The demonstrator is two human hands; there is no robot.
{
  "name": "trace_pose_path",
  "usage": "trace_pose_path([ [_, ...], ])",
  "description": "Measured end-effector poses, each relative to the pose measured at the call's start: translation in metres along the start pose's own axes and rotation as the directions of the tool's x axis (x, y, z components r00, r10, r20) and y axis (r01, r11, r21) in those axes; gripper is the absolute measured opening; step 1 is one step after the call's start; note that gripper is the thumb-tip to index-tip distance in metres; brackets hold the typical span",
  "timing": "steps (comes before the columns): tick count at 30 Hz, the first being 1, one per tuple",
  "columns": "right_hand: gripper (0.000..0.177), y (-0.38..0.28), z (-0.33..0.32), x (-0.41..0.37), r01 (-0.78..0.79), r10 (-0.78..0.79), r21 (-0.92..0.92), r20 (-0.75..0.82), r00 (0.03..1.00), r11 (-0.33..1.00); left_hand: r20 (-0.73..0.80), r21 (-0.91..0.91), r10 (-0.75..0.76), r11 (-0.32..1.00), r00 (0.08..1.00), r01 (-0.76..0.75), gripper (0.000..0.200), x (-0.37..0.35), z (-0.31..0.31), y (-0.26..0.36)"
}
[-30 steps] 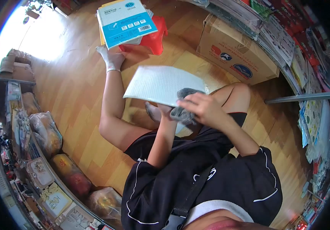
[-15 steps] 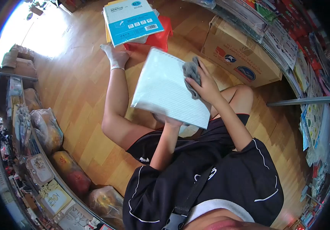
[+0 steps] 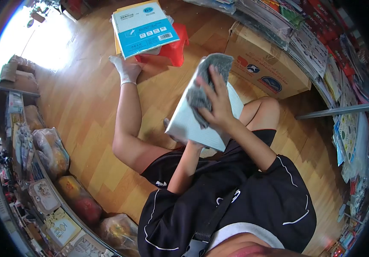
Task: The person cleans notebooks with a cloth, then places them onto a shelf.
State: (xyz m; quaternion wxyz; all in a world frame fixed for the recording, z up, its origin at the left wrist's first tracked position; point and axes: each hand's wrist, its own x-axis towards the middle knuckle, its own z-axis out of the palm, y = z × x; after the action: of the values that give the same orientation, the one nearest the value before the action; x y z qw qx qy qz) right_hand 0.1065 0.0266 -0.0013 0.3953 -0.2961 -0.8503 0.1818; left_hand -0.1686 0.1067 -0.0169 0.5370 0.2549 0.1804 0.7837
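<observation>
Wiping the white ruled pad [image 3: 185, 122], to judge by the gray cloth [image 3: 222, 64] pressed against its face. Holding the pad aloft over the floor [image 3: 86, 109], between the bent legs, tilted, well in from the floor's edges. Supporting it at the near edge with the left hand [image 3: 194, 146], palm side and fingers hidden beneath; impossible to tell pinching from plain propping. Pressing the cloth down with the right hand [image 3: 218, 105], grip spread, fingers fanned across the fabric near the pad's far end. For any further rubbing, probably calling for steady support from below and even pressure above, with care not to crease or flex the sheets. Beyond, on the red stool [image 3: 181, 45], a blue-covered pad [image 3: 143, 32] atop other flat items, overhanging the stool's left edge. Farther right on the floor, just beside the shelf goods, a cardboard carton [image 3: 270, 64]. Compared with half a second earlier: cloth shifted from the pad's right edge, there bunched in the hand, to a place across its far part, now opened out; pad turned and tipped, showing a narrower face; left hand still at the near edge; stool and carton seemingly unmoved.
</observation>
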Motion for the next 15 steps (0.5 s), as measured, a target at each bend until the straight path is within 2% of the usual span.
trace_pose_path([
  [1,0.063,-0.001,-0.006,0.007,-0.075,0.074,-0.049,-0.023,0.997,0.996,-0.064,0.19,0.098,0.978,0.993,-0.084,0.047,0.0,0.005,-0.004],
  [2,0.063,0.006,-0.006,0.008,-0.077,0.075,-0.057,-0.028,0.997,0.995,-0.127,0.382,0.194,0.914,0.973,-0.133,0.056,0.0,0.011,-0.009],
  [4,0.061,0.023,-0.001,0.007,-0.27,0.288,0.19,-0.076,0.955,0.944,-0.232,0.216,0.141,0.972,0.962,-0.09,0.056,-0.044,0.033,-0.036],
  [5,0.063,0.025,-0.005,0.003,-0.394,0.412,0.297,0.002,0.911,0.87,-0.26,0.123,0.091,0.991,0.961,-0.061,0.056,-0.069,0.043,-0.051],
  [6,0.063,0.028,-0.007,-0.004,-0.389,0.411,0.29,-0.019,0.911,0.875,-0.275,0.014,0.019,1.0,0.961,-0.016,0.055,-0.105,0.054,-0.068],
  [9,0.067,0.032,-0.02,-0.029,-0.339,0.343,0.07,-0.063,0.937,0.938,-0.248,-0.207,-0.129,0.975,0.96,0.077,0.055,-0.163,0.072,-0.094],
  [10,0.066,0.027,-0.027,-0.036,-0.315,0.318,0.071,-0.041,0.947,0.947,-0.233,-0.251,-0.152,0.964,0.96,0.091,0.054,-0.173,0.074,-0.099],
  [12,0.064,0.019,-0.041,-0.051,-0.229,0.232,-0.038,0.076,0.97,0.973,-0.208,-0.321,-0.161,0.943,0.965,0.088,0.054,-0.19,0.075,-0.107],
  [14,0.066,0.009,-0.052,-0.063,-0.089,0.048,0.127,0.29,0.956,0.988,-0.206,-0.351,-0.153,0.933,0.967,0.073,0.054,-0.19,0.079,-0.108],
  [15,0.069,0.003,-0.061,-0.065,-0.012,-0.035,0.128,0.36,0.932,0.992,-0.207,-0.353,-0.146,0.933,0.967,0.066,0.053,-0.186,0.081,-0.105],
])
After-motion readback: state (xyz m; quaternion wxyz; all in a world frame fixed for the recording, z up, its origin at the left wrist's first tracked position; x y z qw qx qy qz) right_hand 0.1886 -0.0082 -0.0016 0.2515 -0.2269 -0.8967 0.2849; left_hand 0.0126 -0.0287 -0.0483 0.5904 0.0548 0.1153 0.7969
